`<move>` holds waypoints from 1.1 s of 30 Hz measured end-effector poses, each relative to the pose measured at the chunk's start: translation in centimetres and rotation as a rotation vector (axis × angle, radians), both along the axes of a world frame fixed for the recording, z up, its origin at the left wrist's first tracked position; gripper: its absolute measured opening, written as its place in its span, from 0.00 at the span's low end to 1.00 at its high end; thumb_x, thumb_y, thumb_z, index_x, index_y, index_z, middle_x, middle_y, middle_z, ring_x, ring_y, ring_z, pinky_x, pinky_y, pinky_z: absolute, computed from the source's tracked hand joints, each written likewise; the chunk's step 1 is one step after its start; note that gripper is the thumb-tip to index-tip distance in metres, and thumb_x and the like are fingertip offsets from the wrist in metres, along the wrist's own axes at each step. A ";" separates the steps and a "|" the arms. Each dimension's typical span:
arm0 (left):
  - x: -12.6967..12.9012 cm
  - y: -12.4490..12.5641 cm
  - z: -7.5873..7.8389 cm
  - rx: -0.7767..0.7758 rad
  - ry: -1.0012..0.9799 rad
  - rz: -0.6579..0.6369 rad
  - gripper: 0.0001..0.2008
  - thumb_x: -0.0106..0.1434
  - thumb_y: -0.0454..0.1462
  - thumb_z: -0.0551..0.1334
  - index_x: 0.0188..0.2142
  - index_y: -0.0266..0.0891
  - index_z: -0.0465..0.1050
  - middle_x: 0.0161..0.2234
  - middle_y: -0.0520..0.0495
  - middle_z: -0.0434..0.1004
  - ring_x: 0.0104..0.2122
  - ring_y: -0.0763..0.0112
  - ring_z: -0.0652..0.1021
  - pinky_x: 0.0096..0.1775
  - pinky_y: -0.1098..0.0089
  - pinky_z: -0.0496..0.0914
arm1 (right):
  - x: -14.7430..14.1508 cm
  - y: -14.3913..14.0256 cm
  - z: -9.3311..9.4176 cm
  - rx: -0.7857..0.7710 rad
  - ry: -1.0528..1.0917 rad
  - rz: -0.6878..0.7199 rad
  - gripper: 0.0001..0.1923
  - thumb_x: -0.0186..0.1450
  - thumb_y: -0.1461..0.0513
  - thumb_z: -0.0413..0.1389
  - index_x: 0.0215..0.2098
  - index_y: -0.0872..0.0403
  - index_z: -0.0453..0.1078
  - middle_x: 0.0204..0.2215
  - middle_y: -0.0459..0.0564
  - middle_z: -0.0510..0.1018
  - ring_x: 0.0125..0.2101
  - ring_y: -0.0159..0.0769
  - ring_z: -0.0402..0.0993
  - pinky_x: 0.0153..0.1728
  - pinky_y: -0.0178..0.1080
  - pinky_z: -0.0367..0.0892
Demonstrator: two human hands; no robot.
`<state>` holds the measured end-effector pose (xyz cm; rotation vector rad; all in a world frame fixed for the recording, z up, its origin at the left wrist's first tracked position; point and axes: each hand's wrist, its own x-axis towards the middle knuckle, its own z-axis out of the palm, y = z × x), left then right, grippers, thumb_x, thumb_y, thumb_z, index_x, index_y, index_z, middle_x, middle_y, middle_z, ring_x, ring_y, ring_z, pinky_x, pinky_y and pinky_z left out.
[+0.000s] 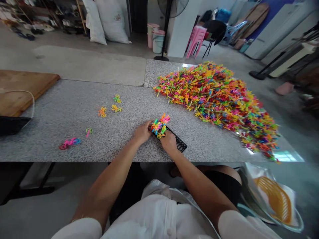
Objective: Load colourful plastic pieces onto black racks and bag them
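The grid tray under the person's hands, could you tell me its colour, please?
Black, seen best in the head view: grid tray.

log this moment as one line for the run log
left hand: touching bunch of small multicoloured plastic pieces | right hand: on black plastic grid tray | big multicoloured pile: right, on speckled grey table

The desk [74, 109] has lots of bare room on the left and in the middle. A big pile of bright plastic bits [216, 99] fills the right side and blocks the way there. A few small bits [111, 109] lie apart in the open space, with pink ones [69, 143] near the front edge. A wooden board [22, 89] covers the far left corner.
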<state>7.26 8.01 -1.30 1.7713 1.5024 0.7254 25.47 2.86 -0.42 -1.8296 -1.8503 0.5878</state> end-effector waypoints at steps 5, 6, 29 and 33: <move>0.3 -0.2 -0.2 -0.005 -0.014 0.004 0.33 0.65 0.30 0.66 0.69 0.45 0.71 0.57 0.43 0.85 0.54 0.55 0.83 0.58 0.60 0.72 | -0.2 -0.8 -0.4 -0.010 -0.099 -0.011 0.08 0.74 0.61 0.58 0.47 0.56 0.78 0.47 0.59 0.85 0.48 0.46 0.80 0.48 0.39 0.67; 0.3 -0.2 -0.2 -0.005 -0.010 0.006 0.32 0.65 0.31 0.66 0.69 0.45 0.72 0.56 0.42 0.85 0.54 0.54 0.84 0.58 0.60 0.72 | -0.3 -0.9 -0.5 -0.017 -0.110 -0.022 0.08 0.75 0.61 0.58 0.47 0.56 0.78 0.47 0.59 0.85 0.48 0.47 0.80 0.48 0.39 0.67; 0.3 -0.5 0.8 -0.002 0.139 0.023 0.27 0.68 0.33 0.64 0.67 0.44 0.73 0.57 0.45 0.85 0.55 0.61 0.84 0.56 0.64 0.75 | 0.3 -1.1 -1.1 0.122 0.010 -0.077 0.07 0.73 0.63 0.58 0.44 0.56 0.78 0.41 0.57 0.86 0.44 0.46 0.82 0.46 0.39 0.69; 0.2 -0.5 0.5 0.013 0.150 0.033 0.28 0.68 0.33 0.65 0.66 0.45 0.74 0.57 0.45 0.85 0.55 0.59 0.84 0.56 0.64 0.75 | 0.6 -0.5 -0.9 0.058 0.032 -0.143 0.09 0.75 0.62 0.56 0.44 0.56 0.78 0.39 0.56 0.86 0.40 0.44 0.82 0.42 0.38 0.68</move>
